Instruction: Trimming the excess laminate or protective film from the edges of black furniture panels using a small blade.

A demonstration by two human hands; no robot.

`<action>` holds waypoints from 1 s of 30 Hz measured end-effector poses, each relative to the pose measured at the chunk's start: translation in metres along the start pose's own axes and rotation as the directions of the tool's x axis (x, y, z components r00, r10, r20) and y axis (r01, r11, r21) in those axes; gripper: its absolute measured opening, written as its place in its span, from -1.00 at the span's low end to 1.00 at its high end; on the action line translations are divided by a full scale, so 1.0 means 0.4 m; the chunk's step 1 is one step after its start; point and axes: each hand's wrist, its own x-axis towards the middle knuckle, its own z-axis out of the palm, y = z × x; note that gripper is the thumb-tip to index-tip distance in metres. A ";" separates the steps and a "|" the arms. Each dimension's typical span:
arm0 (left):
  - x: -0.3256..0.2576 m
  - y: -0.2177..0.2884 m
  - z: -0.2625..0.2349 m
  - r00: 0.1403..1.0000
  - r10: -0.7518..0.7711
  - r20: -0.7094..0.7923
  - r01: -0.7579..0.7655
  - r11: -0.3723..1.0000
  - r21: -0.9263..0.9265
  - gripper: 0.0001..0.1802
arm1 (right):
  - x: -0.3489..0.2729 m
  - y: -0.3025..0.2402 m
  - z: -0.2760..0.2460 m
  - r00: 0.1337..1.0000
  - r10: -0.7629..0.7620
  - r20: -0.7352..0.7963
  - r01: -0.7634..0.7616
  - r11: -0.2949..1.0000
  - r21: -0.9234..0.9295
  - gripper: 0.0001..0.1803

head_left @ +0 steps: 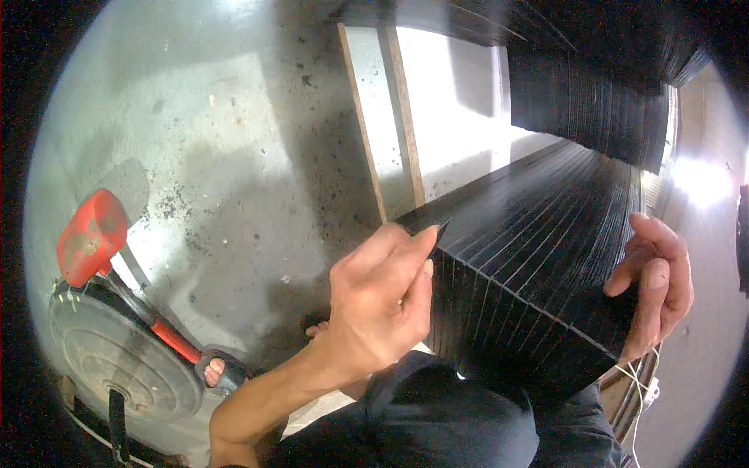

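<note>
A long block of many thin black sheets packed side by side (pixel 538 234) rests near my knees, its near end toward me. My left hand (pixel 382 296) is closed in a pinch at the block's near left corner. From between thumb and forefinger juts a thin dark pointed tip (pixel 443 232); whether it is a sheet's corner or a separate piece, I cannot make out. At the block's right edge is my right hand (pixel 659 288), its fingers loosely bent and apart, with the fingertips beside the black side. Its lower part is partly hidden by the block.
A red-headed mallet (pixel 92 238) leans over a round grey disc (pixel 133 351) at left. More black stacked material (pixel 585 101) stands beyond the block. Wooden strips (pixel 406 117) lie by a white panel (pixel 452 93). A white cable (pixel 644 390) runs at lower right.
</note>
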 end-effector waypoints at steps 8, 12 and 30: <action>-0.017 0.023 0.003 0.997 0.074 -0.038 -0.075 0.997 -0.030 -0.61 | 0.004 -0.012 0.001 0.999 0.023 0.025 -0.022 1.000 -0.018 -0.38; 0.001 0.029 0.012 0.997 0.056 -0.048 -0.058 0.997 -0.056 -0.60 | 0.001 -0.008 -0.001 1.000 0.004 0.026 -0.003 0.999 -0.036 -0.37; -0.017 0.055 0.019 0.998 0.061 -0.015 -0.061 0.998 -0.011 -0.63 | -0.001 0.000 -0.008 1.000 0.012 0.020 -0.011 0.999 -0.038 -0.37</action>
